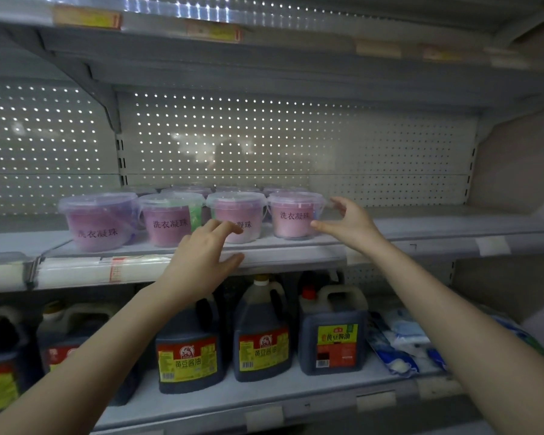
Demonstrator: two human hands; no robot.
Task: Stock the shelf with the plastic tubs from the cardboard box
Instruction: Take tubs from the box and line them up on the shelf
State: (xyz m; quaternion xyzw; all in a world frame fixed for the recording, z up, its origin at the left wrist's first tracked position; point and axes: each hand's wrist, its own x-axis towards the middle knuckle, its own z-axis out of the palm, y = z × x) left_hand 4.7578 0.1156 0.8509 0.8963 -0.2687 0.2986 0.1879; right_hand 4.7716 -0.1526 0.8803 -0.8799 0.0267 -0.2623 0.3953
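Observation:
Several clear plastic tubs with pink and purple contents and clear lids stand in a front row on the middle shelf (421, 233), with more tubs behind them. The rightmost front tub (291, 216) has my right hand (347, 222) spread open at its right side, fingertips at or near its wall. My left hand (206, 251) hovers open in front of the third tub (237, 211), fingers partly covering its label. Two more tubs (99, 221) (168, 219) sit to the left. No cardboard box is in view.
The middle shelf is bare to the right of the tubs. Dark soy sauce jugs (261, 334) fill the lower shelf under my arms, with blue and white packets (399, 340) at their right. An upper shelf edge (201, 29) with price tags hangs overhead.

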